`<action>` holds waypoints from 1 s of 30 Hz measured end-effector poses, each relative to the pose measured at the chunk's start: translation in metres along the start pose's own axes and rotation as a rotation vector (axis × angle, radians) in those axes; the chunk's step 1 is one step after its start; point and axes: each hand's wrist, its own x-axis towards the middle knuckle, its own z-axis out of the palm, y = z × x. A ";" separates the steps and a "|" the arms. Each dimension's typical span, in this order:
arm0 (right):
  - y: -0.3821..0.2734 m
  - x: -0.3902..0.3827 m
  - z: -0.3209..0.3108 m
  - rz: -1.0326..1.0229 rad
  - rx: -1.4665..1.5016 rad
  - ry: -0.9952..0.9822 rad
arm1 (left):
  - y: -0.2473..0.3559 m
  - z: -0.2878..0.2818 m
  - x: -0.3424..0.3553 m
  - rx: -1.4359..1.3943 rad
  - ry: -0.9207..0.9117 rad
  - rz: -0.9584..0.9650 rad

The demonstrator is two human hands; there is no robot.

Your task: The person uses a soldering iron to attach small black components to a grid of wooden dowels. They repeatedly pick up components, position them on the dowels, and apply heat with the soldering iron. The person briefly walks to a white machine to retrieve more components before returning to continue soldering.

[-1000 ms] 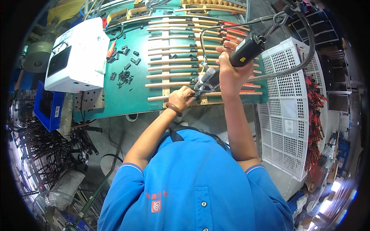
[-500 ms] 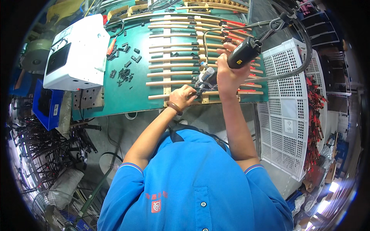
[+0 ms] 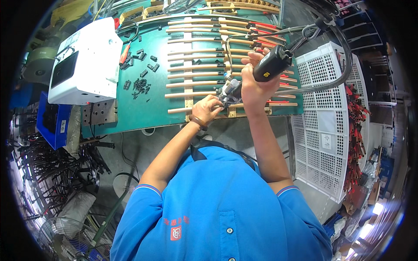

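My right hand [image 3: 254, 87] is wrapped round a black power screwdriver [image 3: 272, 64], held tilted with its metal nose [image 3: 229, 87] pointing down to the left. That nose meets the near end of a row of slim wooden strips [image 3: 180, 94] with red ends, lying side by side on the bench. My left hand [image 3: 206, 107], a brown bangle at its wrist, is closed at the nearest strips, fingertips pinching a small black block beside the nose. The fingertips are partly hidden there. Similar black blocks [image 3: 220, 65] sit on the other strips.
Loose black blocks [image 3: 143, 73] and a pile of small dark screws [image 3: 140, 86] lie on the green bench [image 3: 130, 115]. A white machine [image 3: 89, 61] and a blue bin [image 3: 50, 119] stand left. White perforated crates [image 3: 320, 130] stand right. A hose [image 3: 342, 74] and cables hang by the screwdriver.
The screwdriver and my right hand have shifted slightly left and down, its nose nearer my left fingers. My left hand stays in nearly the same place.
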 end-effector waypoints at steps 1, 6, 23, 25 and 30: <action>-0.001 -0.001 0.002 0.004 0.028 0.022 | 0.000 0.000 0.000 0.016 -0.007 -0.011; 0.001 -0.003 0.002 -0.019 -0.011 0.005 | -0.003 0.002 -0.001 0.040 -0.017 -0.035; 0.006 -0.012 -0.007 -0.120 -0.125 -0.126 | -0.003 0.001 0.001 0.076 0.021 0.008; 0.006 -0.012 -0.008 -0.117 -0.128 -0.136 | -0.015 -0.002 -0.001 0.125 -0.012 0.062; 0.001 -0.017 -0.004 -0.049 0.014 -0.017 | -0.020 -0.008 -0.008 0.171 -0.071 0.111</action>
